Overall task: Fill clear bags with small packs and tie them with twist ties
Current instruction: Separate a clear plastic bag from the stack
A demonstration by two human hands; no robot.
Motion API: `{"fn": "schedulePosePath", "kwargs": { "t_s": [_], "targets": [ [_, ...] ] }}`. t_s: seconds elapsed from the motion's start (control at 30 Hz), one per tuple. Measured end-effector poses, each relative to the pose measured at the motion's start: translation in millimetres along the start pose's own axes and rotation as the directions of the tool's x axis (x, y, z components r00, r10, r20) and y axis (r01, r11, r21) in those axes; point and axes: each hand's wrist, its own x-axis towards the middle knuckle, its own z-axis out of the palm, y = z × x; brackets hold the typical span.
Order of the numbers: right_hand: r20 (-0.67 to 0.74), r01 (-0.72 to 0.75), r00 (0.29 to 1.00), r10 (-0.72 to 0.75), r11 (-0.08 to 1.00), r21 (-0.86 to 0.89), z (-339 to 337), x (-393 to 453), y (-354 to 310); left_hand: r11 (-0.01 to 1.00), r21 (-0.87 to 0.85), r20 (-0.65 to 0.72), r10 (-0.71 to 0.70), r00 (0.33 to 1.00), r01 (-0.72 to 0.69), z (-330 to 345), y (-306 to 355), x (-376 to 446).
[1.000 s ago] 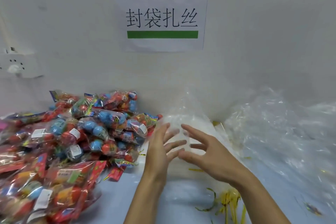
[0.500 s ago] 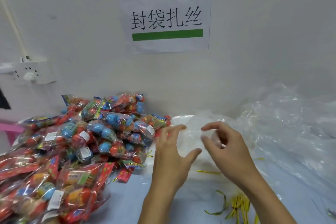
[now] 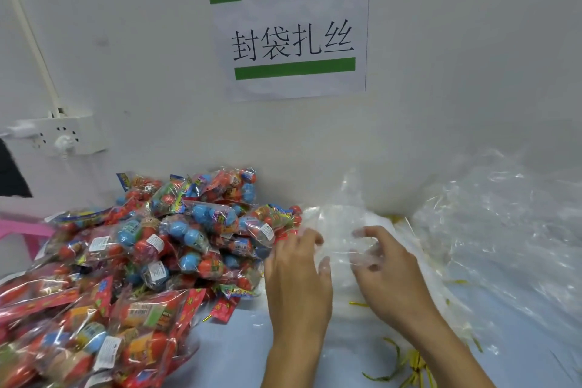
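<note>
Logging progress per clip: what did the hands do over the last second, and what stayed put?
Both hands went from spread open fingers above the clear bag to working it: the right hand now curls its fingers into the film, gripping it; the left hand lies against the bag's left edge, fingers partly under the plastic. The pile of small packs, twist ties and wall sign stayed as they were.

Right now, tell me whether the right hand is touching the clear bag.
Touching. The head view shows the right hand with curled fingers under the film of the clear bag, gripping it.
</note>
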Motion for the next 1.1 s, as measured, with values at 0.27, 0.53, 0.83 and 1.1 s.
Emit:
{"fn": "schedulePosePath", "kwargs": {
  "t_s": [0.27, 0.53, 0.83, 1.1],
  "targets": [
    [-0.396, -0.123, 0.918, -0.026, 0.931, -0.344, -6, 3, 5, 0.991, -0.125, -0.354, -0.095, 0.931, 0.054, -9, 5, 0],
    [-0.052, -0.045, 0.998, 0.036, 0.98, -0.193, 2, 2, 5, 0.975, -0.168, 0.014, -0.148, 0.989, 0.149, -2, -1, -2],
    [-0.298, -0.2, 0.935, 0.194, 0.98, 0.011, -4, 6, 3, 0.93, -0.313, -0.288, -0.288, 0.913, 0.194, -4, 3, 1],
    [-0.114, -0.351, 0.919, 0.377, 0.915, 0.198, 1, 11, 11, 0.305, -0.783, 0.344, -0.514, 0.786, 0.542, 0, 7, 4]
  ]
}}
